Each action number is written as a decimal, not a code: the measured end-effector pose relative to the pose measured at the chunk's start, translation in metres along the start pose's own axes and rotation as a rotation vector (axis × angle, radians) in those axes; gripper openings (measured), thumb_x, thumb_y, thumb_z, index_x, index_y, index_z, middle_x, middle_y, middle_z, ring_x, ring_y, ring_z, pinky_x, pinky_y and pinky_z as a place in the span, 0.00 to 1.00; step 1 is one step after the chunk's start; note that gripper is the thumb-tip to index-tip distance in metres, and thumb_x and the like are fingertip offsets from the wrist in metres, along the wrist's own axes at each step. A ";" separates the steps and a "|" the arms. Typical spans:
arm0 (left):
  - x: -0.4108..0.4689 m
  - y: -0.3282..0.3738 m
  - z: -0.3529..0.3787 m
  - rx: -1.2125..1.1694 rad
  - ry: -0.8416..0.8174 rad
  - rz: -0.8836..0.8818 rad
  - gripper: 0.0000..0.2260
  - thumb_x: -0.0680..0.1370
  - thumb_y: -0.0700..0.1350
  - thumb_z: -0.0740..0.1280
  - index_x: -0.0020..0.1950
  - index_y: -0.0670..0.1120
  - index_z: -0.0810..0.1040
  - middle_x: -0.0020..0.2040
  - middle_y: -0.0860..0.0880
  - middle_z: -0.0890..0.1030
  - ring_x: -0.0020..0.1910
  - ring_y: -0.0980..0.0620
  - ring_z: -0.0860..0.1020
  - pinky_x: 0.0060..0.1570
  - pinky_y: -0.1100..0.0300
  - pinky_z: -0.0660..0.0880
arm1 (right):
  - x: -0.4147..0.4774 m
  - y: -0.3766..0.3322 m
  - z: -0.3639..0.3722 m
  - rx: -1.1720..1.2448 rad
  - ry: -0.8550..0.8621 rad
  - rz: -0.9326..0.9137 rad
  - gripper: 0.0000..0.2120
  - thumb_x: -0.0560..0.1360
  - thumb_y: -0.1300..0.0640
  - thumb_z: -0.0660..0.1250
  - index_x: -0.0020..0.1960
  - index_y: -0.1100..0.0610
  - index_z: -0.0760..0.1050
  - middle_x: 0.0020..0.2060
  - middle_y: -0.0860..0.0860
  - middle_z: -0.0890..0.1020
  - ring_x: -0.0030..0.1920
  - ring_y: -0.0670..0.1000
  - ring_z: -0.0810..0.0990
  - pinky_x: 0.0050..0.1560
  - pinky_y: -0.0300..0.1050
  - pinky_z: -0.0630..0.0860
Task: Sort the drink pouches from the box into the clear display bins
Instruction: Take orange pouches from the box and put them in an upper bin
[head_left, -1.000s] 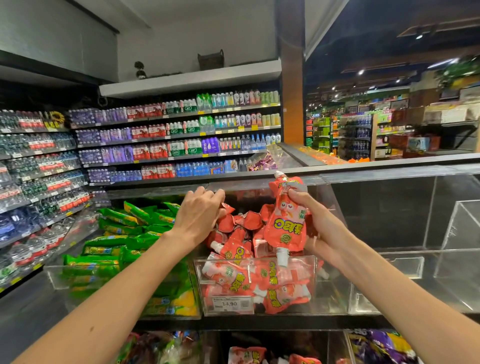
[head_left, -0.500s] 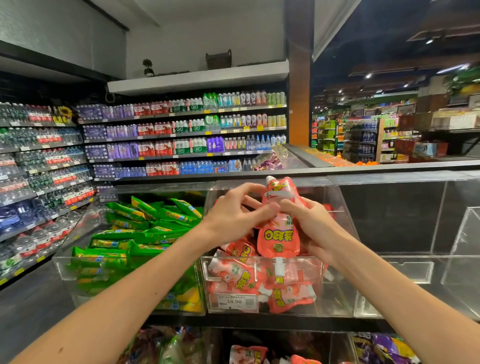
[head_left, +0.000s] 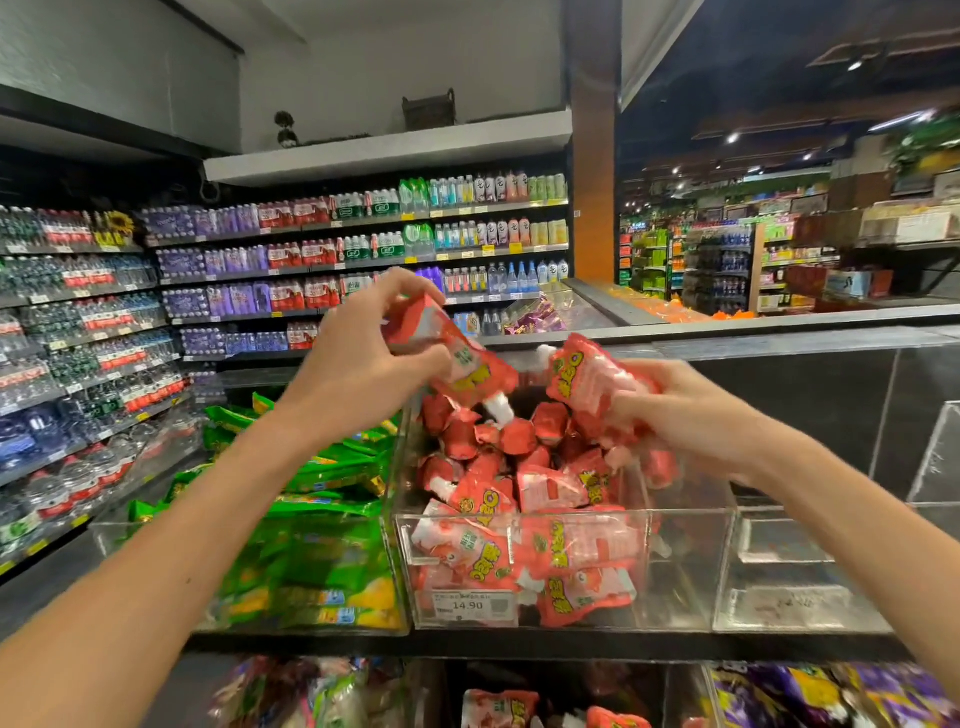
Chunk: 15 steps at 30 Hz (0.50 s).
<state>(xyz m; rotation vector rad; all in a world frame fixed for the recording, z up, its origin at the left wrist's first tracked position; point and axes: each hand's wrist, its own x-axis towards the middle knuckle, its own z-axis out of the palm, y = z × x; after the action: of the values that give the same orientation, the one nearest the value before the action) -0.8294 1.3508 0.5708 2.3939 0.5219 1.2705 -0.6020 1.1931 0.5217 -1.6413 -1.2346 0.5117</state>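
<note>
My left hand (head_left: 363, 358) grips a red drink pouch (head_left: 467, 364) by its upper end, spout pointing down to the right, above the middle clear bin (head_left: 691, 566). My right hand (head_left: 675, 415) holds another red pouch (head_left: 587, 379) with its white cap up, over the right side of the same bin. That bin is heaped with several red pouches (head_left: 524, 493) and carries a price tag reading 14.90 (head_left: 467, 605). No box is in view.
The clear bin on the left (head_left: 249, 623) holds green pouches (head_left: 322, 519). The clear bin on the right (head_left: 800, 597) shows no pouches. Below are more bins with red and purple pouches (head_left: 821, 696). Bottled-drink shelves (head_left: 311, 270) line the back and left.
The hands held one pouch together half a second ago. Now they have drawn apart, the left hand lifting a pouch up and left, the right hand holding another to the right.
</note>
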 end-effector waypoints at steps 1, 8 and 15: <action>0.000 -0.001 0.002 0.039 0.028 0.043 0.18 0.66 0.45 0.77 0.53 0.54 0.77 0.44 0.56 0.81 0.40 0.60 0.79 0.44 0.59 0.79 | 0.004 -0.001 -0.003 -0.149 0.044 -0.063 0.14 0.72 0.58 0.67 0.57 0.59 0.77 0.43 0.59 0.85 0.38 0.51 0.81 0.37 0.59 0.77; -0.012 -0.030 0.045 0.336 -0.033 0.346 0.22 0.67 0.41 0.80 0.58 0.47 0.78 0.52 0.50 0.81 0.48 0.49 0.79 0.52 0.50 0.78 | 0.030 0.005 0.017 -0.818 0.177 -0.365 0.27 0.75 0.55 0.69 0.73 0.55 0.68 0.62 0.52 0.76 0.61 0.55 0.76 0.58 0.45 0.71; 0.002 -0.063 0.080 0.596 -0.150 0.461 0.20 0.69 0.35 0.76 0.58 0.45 0.77 0.47 0.46 0.79 0.42 0.42 0.81 0.37 0.51 0.80 | 0.052 0.018 0.044 -0.893 0.280 -0.569 0.23 0.75 0.61 0.70 0.64 0.62 0.63 0.49 0.58 0.79 0.48 0.64 0.80 0.42 0.54 0.74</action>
<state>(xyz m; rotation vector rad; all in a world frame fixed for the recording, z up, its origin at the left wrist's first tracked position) -0.7698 1.3931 0.4995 3.2253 0.3441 1.2110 -0.6073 1.2594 0.4981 -1.8337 -1.7391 -0.7011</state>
